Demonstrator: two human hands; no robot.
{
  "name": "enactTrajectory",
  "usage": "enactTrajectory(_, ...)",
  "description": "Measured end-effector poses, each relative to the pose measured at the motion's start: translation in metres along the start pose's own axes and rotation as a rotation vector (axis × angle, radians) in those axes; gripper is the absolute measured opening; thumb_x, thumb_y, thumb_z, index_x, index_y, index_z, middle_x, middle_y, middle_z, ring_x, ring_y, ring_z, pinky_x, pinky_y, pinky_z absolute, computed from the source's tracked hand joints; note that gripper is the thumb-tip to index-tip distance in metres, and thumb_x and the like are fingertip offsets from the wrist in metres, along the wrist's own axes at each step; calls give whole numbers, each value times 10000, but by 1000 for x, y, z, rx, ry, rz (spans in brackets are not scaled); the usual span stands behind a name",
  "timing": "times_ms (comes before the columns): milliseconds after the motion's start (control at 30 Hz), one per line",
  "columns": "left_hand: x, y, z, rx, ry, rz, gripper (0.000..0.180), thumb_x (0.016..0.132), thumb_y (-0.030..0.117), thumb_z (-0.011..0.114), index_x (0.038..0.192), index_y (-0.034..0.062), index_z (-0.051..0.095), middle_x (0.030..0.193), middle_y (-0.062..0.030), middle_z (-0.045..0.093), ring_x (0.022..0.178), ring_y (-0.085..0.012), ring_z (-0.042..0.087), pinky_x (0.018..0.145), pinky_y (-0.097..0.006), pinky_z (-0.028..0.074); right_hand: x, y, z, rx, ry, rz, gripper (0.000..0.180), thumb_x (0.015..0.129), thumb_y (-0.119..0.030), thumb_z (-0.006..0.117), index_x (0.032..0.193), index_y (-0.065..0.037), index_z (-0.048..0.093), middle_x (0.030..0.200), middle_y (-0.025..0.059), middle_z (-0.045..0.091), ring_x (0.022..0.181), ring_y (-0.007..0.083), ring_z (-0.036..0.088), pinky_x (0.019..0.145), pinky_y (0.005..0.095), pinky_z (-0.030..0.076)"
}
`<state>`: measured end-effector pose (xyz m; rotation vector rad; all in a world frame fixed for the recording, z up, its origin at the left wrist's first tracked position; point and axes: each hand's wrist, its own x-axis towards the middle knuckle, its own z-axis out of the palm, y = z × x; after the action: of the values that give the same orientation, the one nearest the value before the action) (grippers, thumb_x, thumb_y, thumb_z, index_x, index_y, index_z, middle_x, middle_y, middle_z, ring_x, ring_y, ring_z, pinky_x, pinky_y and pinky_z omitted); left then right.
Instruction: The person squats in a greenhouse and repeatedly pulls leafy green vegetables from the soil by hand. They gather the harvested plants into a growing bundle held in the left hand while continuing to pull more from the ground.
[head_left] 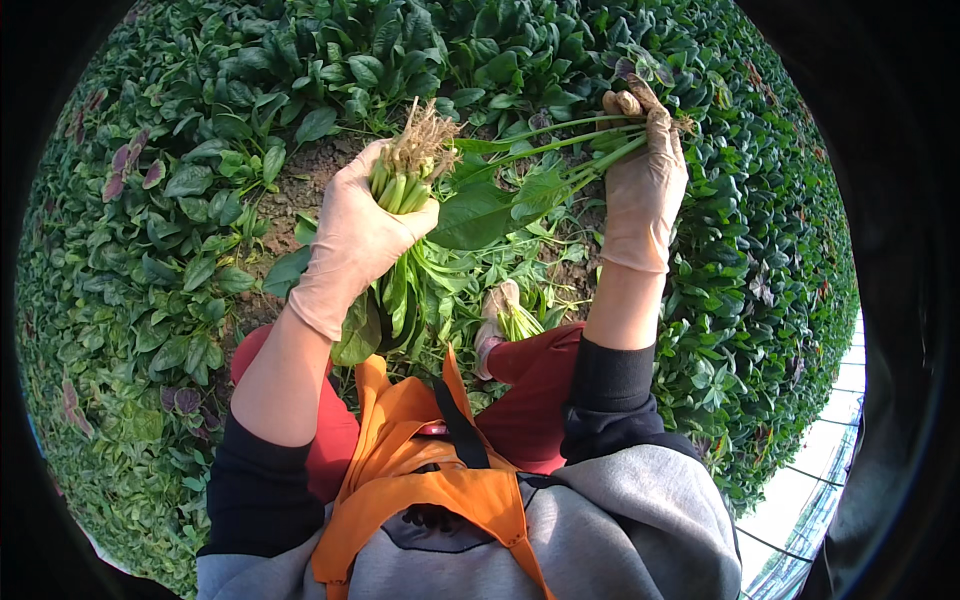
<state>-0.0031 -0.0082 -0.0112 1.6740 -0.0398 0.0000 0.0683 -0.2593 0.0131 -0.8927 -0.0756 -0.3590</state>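
green bunch in left, leafy stems in right, gloved hands

Brown, crumbly soil shows in a patch among dense green plants. A purple-leaved plant stands out at the upper left, darker purple leaves lower down on that side, and at the lower right lies a bright, pale strip crossed by thin dark lines

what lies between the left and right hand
In the head view, green leaves on stems held by the right hand reach toward the left hand.
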Motion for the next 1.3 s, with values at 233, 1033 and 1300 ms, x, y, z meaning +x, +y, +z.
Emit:
enactTrajectory(233,0,1,4,-7,-11,-30,335,763,51,721,1075,47,601,939,-3,686,829,-67,623,779,-237,506,-1,-3,-1,36,-20,28,334,1014,-155,509,1191,119,578,922,130,657,906,256,638,955,399,501)
enactTrajectory(1033,-1,5,9,58,-11,2,327,763,67,718,1069,39,607,902,-2,683,792,-63,620,744,-242,507,-43,9,33,-676,-541,372,353,993,-137,498,1312,2,557,1090,58,686,871,111,603,858,245,491)
enactTrajectory(1300,-1,5,10,34,6,48,373,752,31,724,1110,39,619,952,-13,693,835,-74,633,777,-248,517,-62,26,42,-974,-711,283,253,981,-68,550,1218,-11,617,1080,17,652,991,104,586,926,259,460)
